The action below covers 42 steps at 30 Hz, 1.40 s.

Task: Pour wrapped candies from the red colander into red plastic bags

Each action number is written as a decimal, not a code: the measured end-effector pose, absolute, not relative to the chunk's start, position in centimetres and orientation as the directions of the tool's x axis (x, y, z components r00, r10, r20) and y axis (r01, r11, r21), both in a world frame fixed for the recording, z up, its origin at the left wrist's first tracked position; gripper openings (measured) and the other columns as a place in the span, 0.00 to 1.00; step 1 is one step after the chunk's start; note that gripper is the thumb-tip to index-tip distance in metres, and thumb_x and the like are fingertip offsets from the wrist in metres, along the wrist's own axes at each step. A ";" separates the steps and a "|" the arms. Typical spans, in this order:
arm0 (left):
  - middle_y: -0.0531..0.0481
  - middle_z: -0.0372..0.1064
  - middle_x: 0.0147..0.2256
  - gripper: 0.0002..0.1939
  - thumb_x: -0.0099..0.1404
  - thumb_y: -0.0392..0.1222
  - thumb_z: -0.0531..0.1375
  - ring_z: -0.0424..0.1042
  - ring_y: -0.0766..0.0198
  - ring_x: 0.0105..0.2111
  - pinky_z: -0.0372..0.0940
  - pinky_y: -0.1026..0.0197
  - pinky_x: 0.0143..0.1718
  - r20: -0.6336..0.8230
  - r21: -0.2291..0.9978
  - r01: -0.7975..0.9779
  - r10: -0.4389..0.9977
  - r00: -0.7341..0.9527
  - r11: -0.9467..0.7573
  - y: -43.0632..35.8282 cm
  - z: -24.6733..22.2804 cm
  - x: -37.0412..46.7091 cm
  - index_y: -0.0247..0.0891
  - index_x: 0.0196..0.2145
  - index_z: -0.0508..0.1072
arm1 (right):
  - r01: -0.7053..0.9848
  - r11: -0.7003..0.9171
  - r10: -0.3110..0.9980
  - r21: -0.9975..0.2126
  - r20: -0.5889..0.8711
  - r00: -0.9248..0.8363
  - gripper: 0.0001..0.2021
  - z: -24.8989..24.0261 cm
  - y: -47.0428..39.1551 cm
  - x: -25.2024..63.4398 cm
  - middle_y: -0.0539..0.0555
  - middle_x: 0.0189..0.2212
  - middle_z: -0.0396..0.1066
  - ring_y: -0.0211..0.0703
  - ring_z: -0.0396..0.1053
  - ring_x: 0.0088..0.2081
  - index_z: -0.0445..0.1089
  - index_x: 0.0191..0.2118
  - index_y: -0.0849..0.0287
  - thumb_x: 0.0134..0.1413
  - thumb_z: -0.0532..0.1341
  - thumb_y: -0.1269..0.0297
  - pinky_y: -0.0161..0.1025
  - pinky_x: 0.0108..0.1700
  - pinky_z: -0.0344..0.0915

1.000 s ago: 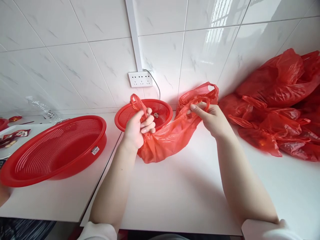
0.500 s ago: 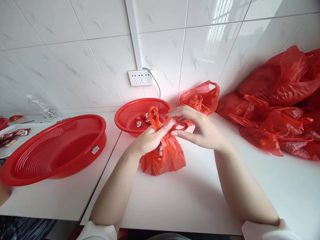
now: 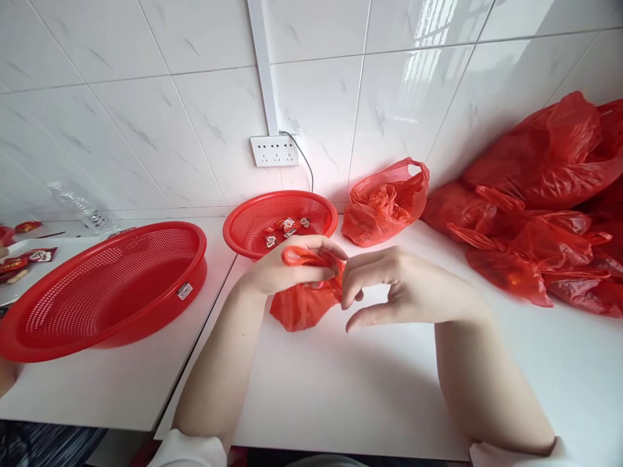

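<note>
A small red plastic bag (image 3: 299,310) rests on the white table in front of me. My left hand (image 3: 292,266) is closed around its gathered top, and a loop of a handle pokes out above the thumb. My right hand (image 3: 396,285) is just to the right of the bag, fingers bent and thumb held apart below them, with a gap between. Its fingertips come close to the bag and my left fingers; whether they touch is unclear. Behind my left hand sits a round red plastic basket (image 3: 233,227) with several small wrapped packets (image 3: 288,224) in it.
A larger red basket (image 3: 192,279) stands on the left. Beyond it are a white tray (image 3: 73,244) with packets and a clear bottle (image 3: 82,209). An open red bag (image 3: 384,207) stands by the wall. Filled red bags (image 3: 530,227) pile up at the right.
My right hand has come away from the bag's handle, moving right and toward me. My left hand has turned over while keeping hold of the bag, which sits slightly farther left.
</note>
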<state>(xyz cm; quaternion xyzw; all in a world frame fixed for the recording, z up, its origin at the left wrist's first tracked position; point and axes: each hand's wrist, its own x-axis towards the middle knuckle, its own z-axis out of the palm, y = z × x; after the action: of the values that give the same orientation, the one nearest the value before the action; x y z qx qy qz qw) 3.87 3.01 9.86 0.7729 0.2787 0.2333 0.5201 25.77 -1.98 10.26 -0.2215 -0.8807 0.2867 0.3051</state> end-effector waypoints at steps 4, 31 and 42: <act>0.52 0.73 0.32 0.10 0.59 0.33 0.56 0.71 0.62 0.33 0.64 0.60 0.36 0.260 0.532 0.464 0.658 0.707 -0.708 1.3 10.5 4.1 0.42 0.37 0.72 | 0.092 0.625 0.756 -0.775 0.572 -0.317 0.14 8.6 0.2 24.5 0.54 0.38 0.72 0.43 0.70 0.40 0.69 0.37 0.55 0.58 0.58 0.49 0.41 0.43 0.67; 0.52 0.66 0.57 0.22 0.71 0.47 0.47 0.62 0.58 0.58 0.57 0.54 0.59 0.224 0.620 0.485 0.732 0.644 -0.617 3.6 9.2 3.6 0.53 0.62 0.61 | 0.350 0.301 0.953 -0.887 0.273 -0.129 0.23 6.5 4.5 27.4 0.54 0.26 0.74 0.37 0.68 0.26 0.74 0.28 0.61 0.58 0.56 0.44 0.35 0.28 0.64; 0.50 0.63 0.18 0.20 0.66 0.46 0.49 0.66 0.58 0.21 0.54 0.57 0.25 0.213 0.286 0.912 0.947 0.239 -0.295 3.9 9.5 4.0 0.42 0.17 0.62 | 0.594 0.050 0.953 -0.803 0.217 0.213 0.18 6.6 4.4 34.2 0.56 0.26 0.75 0.44 0.72 0.28 0.75 0.26 0.58 0.55 0.59 0.50 0.45 0.36 0.70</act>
<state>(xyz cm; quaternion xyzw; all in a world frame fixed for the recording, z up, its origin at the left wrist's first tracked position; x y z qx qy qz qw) 4.03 3.85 9.46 0.7856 0.5916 0.1741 0.0508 34.25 4.42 6.63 -0.6555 -0.5900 0.2129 0.4206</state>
